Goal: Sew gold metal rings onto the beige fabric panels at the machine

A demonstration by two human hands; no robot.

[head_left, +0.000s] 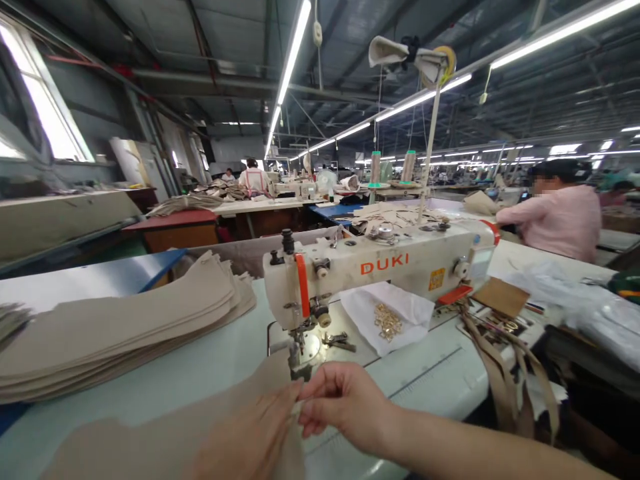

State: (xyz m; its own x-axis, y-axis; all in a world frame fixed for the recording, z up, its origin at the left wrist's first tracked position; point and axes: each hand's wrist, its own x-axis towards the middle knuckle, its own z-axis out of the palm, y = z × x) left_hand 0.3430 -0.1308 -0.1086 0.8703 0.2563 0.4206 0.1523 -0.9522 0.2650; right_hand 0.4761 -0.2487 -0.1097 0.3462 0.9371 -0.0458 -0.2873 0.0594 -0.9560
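Note:
A beige fabric piece [165, 433] lies on the sewing table, its far end under the presser foot [299, 363] of a white DUKI sewing machine [385, 267]. My left hand [245, 437] rests flat on the fabric, fingers pointing toward the needle. My right hand [340, 403] sits just right of it, fingertips pinching the fabric's edge close to the presser foot.
A stack of beige cut pieces [120, 327] lies at the left. Small gold metal parts [388, 323] sit on white paper by the machine. Brown straps [505, 373] hang off the right side. A person in pink [560, 213] works at the right; others sit far back.

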